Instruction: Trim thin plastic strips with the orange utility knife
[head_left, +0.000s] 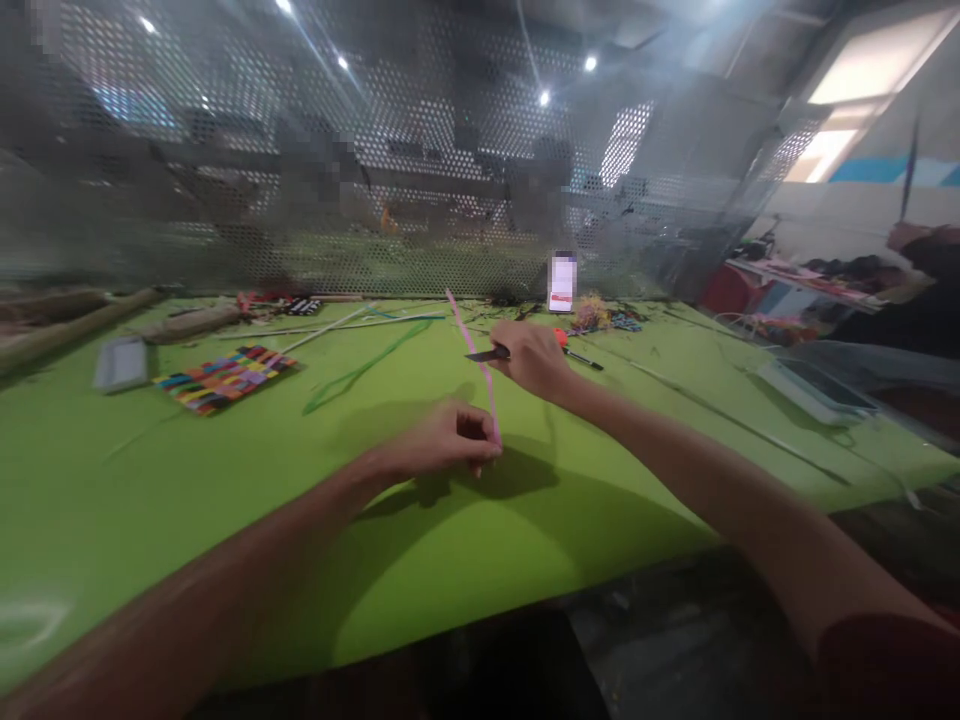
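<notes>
My left hand (446, 440) pinches the near end of a thin pink strip (491, 395) just above the green tabletop (277, 540). From those fingers the strip runs away from me toward the back of the table. My right hand (532, 358) is closed around a knife (486, 355), its dark blade pointing left. The blade lies across the strip about midway along; whether it touches the strip I cannot tell. To the left are a woven multicoloured mat (229, 380) and a loose green strip (367, 365).
A lit phone (562, 282) stands upright at the back, before a perforated metal screen (450, 220). A black pen (583, 358) lies beyond my right hand. A pale box (121, 363) sits at the left, a white-edged device (814, 388) at the right. A long thin stick (720, 410) crosses the right side.
</notes>
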